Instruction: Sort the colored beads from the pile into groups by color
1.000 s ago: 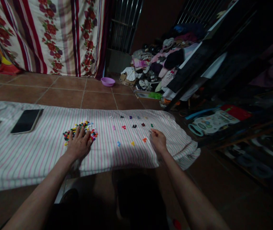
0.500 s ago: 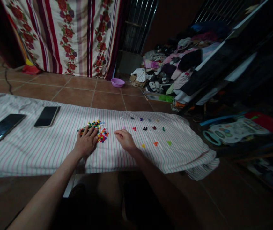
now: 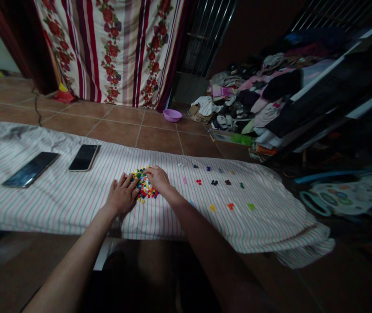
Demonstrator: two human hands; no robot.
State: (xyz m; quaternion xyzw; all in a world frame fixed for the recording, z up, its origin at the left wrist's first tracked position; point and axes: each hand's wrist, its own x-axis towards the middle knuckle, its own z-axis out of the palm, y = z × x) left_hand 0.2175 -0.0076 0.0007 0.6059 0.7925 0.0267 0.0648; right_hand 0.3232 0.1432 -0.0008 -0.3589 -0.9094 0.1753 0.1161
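Observation:
A heap of small multicoloured pieces (image 3: 146,190) lies on the striped cloth (image 3: 84,200) in front of me. Flat at the heap's left edge rests my left hand (image 3: 122,194), fingers spread and nothing in its grasp. From the right, my right hand (image 3: 158,178) reaches onto the heap's upper part, its fingertips drawn together; whatever is between them is too small to tell. Right of it lie little groups sorted by colour, among them red pieces (image 3: 199,182), black pieces (image 3: 214,182), yellow pieces (image 3: 212,208), orange pieces (image 3: 230,206) and lime green pieces (image 3: 250,207).
Two phones, a larger one (image 3: 31,170) and a smaller one (image 3: 84,158), lie on the cloth at left. Beyond, on the tiled floor, stand a purple basin (image 3: 172,115) and a pile of clothes (image 3: 247,95). A flowered curtain (image 3: 124,52) hangs behind.
My right hand has moved left from beside the sorted groups onto the heap. My left hand stays spread at the heap's left edge. The whole view has shifted, scene moving rightward.

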